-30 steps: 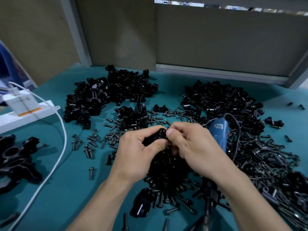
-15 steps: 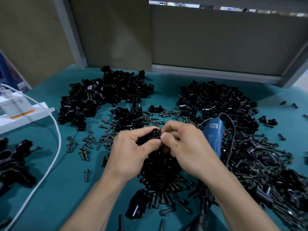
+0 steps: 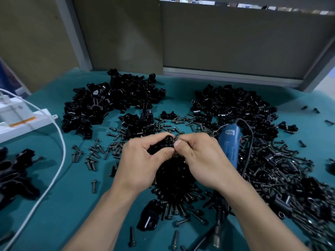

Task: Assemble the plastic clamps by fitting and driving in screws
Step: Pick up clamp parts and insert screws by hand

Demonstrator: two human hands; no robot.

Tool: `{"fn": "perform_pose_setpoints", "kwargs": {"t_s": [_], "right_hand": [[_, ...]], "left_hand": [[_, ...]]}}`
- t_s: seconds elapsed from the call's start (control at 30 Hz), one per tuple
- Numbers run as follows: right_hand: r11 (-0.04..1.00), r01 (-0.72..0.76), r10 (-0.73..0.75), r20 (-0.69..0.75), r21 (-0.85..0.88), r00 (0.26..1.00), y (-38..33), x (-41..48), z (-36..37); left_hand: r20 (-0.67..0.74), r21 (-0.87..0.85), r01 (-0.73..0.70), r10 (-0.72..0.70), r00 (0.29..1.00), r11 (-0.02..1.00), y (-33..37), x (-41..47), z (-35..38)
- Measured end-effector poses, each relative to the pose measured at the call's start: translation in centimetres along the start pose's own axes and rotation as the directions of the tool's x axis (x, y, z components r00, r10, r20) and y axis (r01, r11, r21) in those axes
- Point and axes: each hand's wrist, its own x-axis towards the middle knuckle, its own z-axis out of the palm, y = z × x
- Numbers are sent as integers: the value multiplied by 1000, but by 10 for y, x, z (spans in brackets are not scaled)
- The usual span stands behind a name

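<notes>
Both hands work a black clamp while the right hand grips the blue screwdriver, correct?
No: the head view shows the blue screwdriver lying on the table, ungripped, beside the right hand. Left hand and right hand both work the black clamp.

On the worktop (image 3: 63, 223), one clamp heap (image 3: 112, 102) lies rear left and a second clamp heap (image 3: 232, 105) rear right. Loose screws (image 3: 92, 156) spread between and before them (densest at centre). The electric screwdriver (image 3: 229, 142) lies right of centre, the power strip (image 3: 23, 122) far left.

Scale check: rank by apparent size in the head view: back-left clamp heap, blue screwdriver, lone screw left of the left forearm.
1. clamp heap
2. blue screwdriver (partly hidden)
3. lone screw
</notes>
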Motion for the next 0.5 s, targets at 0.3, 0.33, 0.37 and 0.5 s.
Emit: {"fn": "perform_pose_setpoints", "kwargs": {"t_s": [0.3, 0.33, 0.37, 0.5], "right_hand": [[663, -644, 519, -384, -382, 763, 11, -31, -32], [639, -668, 566, -356, -382, 744, 11, -29, -30], [631, -684, 602, -326, -365, 729, 13, -25, -28], [685, -726, 689, -271, -56, 672, 22, -23, -37]], "left_hand": [[-137, 47, 152, -144, 980, 987, -20, 0, -2], [-127, 40, 147, -141, 982, 988, -21, 0, -1], [-117, 38, 143, -138, 983, 989, -21, -1, 1], [-97, 60, 147, -141, 985, 987, -22, -6, 3]]}}
